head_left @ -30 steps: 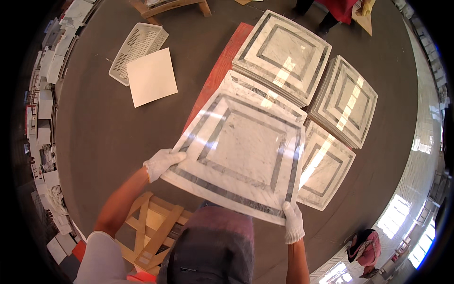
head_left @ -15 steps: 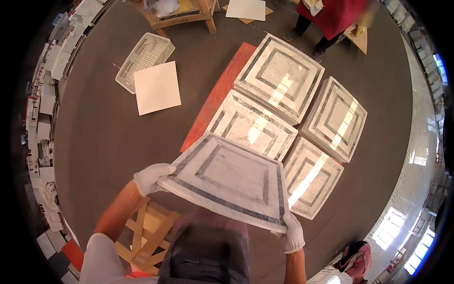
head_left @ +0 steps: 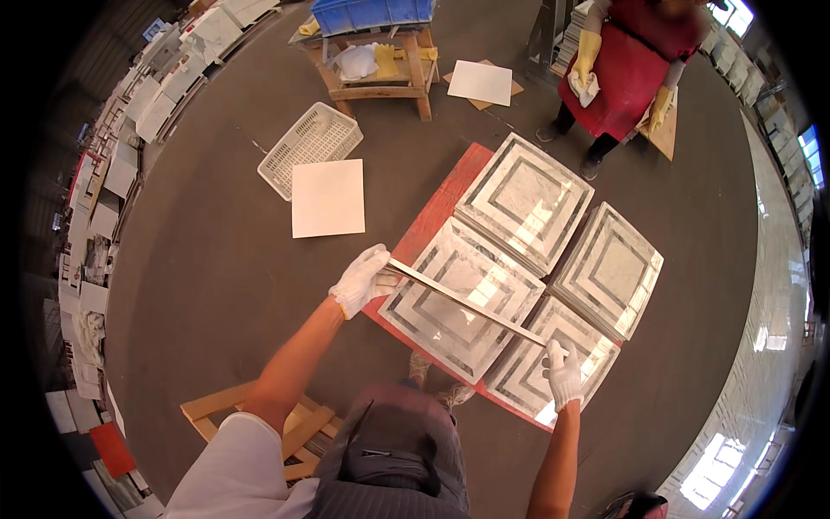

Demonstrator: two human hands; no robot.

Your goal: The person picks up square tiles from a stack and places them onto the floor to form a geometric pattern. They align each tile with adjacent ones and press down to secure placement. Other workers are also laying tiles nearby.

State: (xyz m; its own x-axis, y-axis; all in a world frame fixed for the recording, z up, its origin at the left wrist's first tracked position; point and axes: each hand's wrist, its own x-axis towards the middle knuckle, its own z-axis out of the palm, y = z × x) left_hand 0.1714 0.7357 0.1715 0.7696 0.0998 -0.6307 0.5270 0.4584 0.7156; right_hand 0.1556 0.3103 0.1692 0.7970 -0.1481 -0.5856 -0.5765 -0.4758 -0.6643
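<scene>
Between my two white-gloved hands I hold a marble tile (head_left: pixel 467 303), turned so that only its thin edge shows. My left hand (head_left: pixel 363 281) is closed on its left end and my right hand (head_left: pixel 564 374) on its right end. Below it lies the near left stack of patterned marble tiles (head_left: pixel 428 333), pale with dark grey square bands. To the right is a lower stack (head_left: pixel 527 381); farther back stand the far left stack (head_left: pixel 523 203) and the right stack (head_left: pixel 609 268). All rest on a red board (head_left: pixel 441 208).
A white plastic basket (head_left: pixel 298 147) and a white square sheet (head_left: pixel 328 203) lie on the floor at left. Beyond them stands a wooden stand (head_left: pixel 380 91) under a blue crate (head_left: pixel 372 13). A person in a red apron (head_left: pixel 618 69) and yellow gloves stands behind the stacks.
The tile has tipped from face-up to edge-on and moved forward over the near left stack, both hands still gripping it. The view has shifted, showing more of the person behind.
</scene>
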